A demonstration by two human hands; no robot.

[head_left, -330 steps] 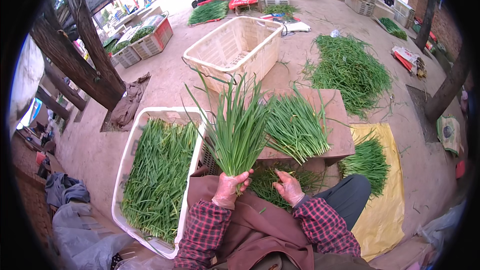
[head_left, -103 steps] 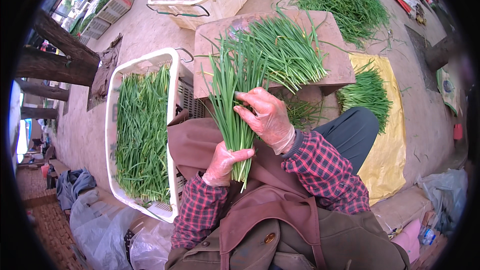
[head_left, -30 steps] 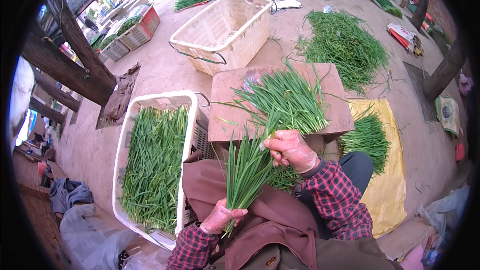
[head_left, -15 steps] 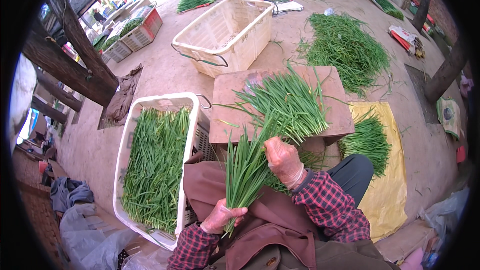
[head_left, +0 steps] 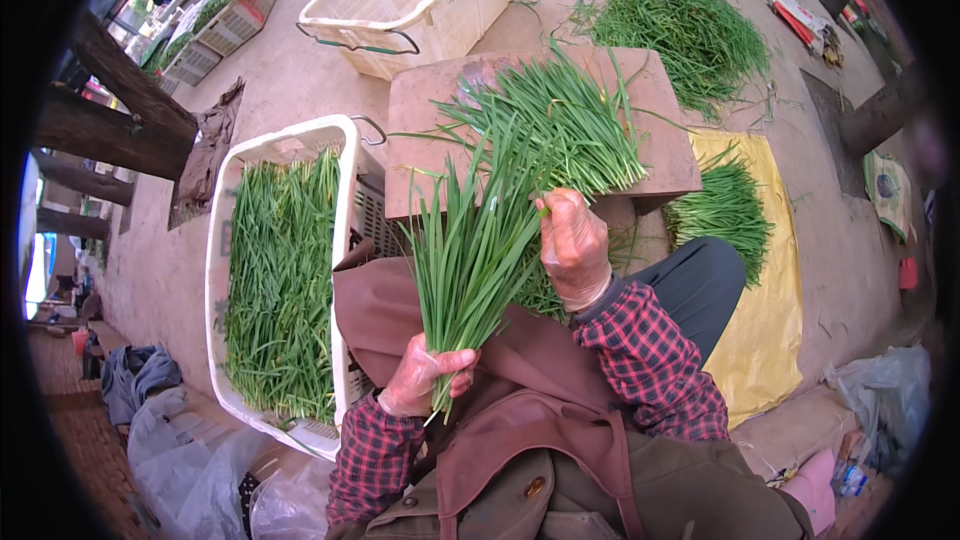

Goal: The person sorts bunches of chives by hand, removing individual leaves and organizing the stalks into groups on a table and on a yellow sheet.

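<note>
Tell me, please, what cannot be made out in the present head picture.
Green bunch inside the left hand, head view: hidden by that hand.
Whatever the right hand may enclose, head view: hidden by that hand.
Far crate, back end, head view: cut off by the top edge.

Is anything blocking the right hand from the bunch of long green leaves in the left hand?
Nothing visible is: the right hand is beside the right edge of the green bunch, no object between them. The left hand grips only its lower end.

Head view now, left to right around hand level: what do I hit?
Filled white crate → held green bunch → right hand → green bundle on yellow sheet.
</note>
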